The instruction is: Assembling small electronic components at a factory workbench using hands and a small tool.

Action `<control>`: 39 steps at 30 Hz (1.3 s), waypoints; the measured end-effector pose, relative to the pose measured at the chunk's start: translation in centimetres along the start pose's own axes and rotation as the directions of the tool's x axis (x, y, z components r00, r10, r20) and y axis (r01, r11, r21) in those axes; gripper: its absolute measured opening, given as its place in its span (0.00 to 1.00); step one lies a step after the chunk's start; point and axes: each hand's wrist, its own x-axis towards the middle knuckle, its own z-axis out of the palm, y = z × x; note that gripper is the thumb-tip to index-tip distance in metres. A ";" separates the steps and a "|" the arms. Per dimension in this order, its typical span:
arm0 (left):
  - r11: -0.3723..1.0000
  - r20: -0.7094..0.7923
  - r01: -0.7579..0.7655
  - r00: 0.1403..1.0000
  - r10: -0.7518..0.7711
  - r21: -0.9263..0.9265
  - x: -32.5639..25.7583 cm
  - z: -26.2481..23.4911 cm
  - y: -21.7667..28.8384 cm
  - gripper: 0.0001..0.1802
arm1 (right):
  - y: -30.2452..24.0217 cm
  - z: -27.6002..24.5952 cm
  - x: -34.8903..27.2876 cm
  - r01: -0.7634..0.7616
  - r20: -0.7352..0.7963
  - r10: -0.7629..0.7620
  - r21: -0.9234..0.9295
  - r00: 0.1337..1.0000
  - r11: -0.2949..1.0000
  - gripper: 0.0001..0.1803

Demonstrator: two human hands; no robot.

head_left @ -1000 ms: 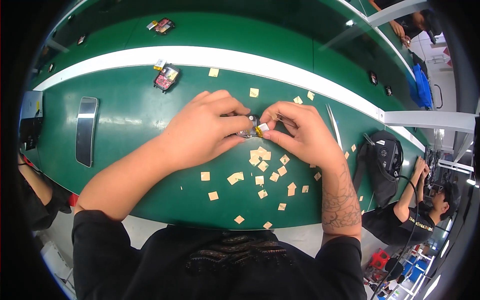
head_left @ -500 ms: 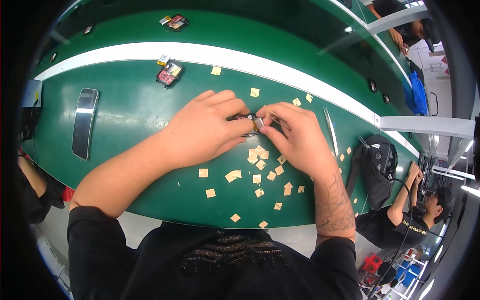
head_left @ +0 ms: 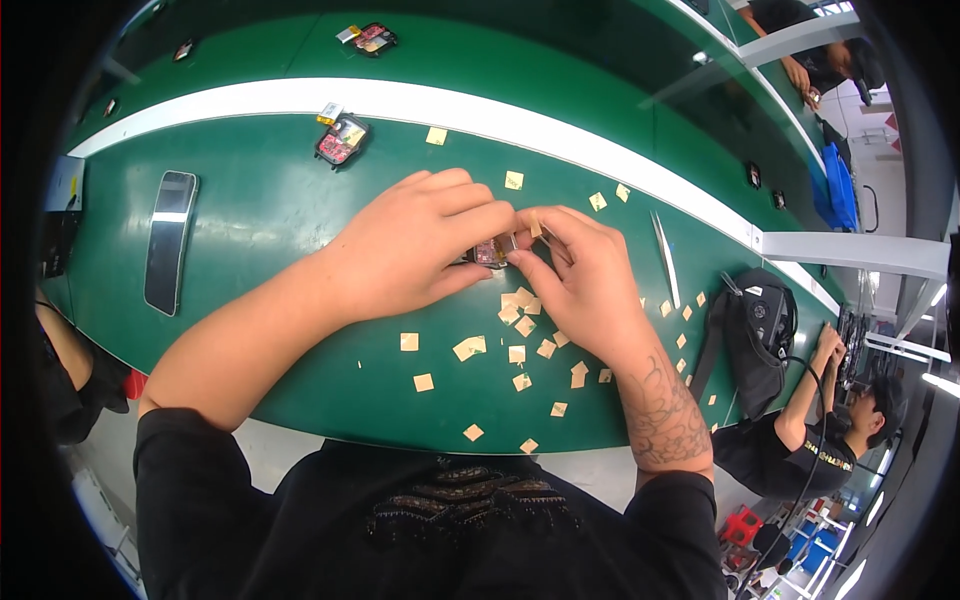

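Observation:
My left hand (head_left: 425, 240) is closed around a small black-cased device with a red circuit board (head_left: 486, 252), low over the green table. At the device's right side, my right hand (head_left: 585, 275) pinches a small silver battery (head_left: 511, 243) between thumb and forefinger. A tan paper square (head_left: 535, 226) shows at the right fingers; how it is held there is unclear. My fingers cover much of the device. Several tan adhesive squares (head_left: 517, 354) lie scattered just below both hands.
Another opened device (head_left: 342, 140) with its battery (head_left: 329, 112) out lies near the white divider (head_left: 400, 97). A phone (head_left: 171, 243) rests at left. Tweezers (head_left: 666, 262) and a black bag (head_left: 757, 330) are at right. A co-worker (head_left: 815, 440) sits beyond the bag.
My left fingers have shifted up, showing more of the red board beneath. My right thumb and forefinger have moved slightly left and tilted the silver battery more upright.

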 end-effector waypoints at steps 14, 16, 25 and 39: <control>1.000 0.000 -0.006 1.000 0.006 -0.003 0.1 -0.1 -0.2 0.22 | 0.7 -0.4 0.3 -0.123 0.049 0.120 0.077 0.992 0.989 0.13; 1.000 -0.009 -0.007 1.000 0.007 0.002 0.1 0.0 -0.2 0.22 | 0.1 -0.2 0.1 -0.135 0.018 0.135 0.063 0.991 0.989 0.12; 1.000 -0.001 0.005 1.000 -0.005 0.007 0.0 0.0 0.0 0.22 | -1.2 0.6 0.1 -0.066 -0.056 0.058 -0.140 0.997 0.988 0.09; 1.000 -0.009 -0.006 1.000 0.007 0.028 -0.3 0.4 0.1 0.16 | 1.3 0.5 0.8 -0.009 -0.176 0.017 0.049 0.984 0.999 0.06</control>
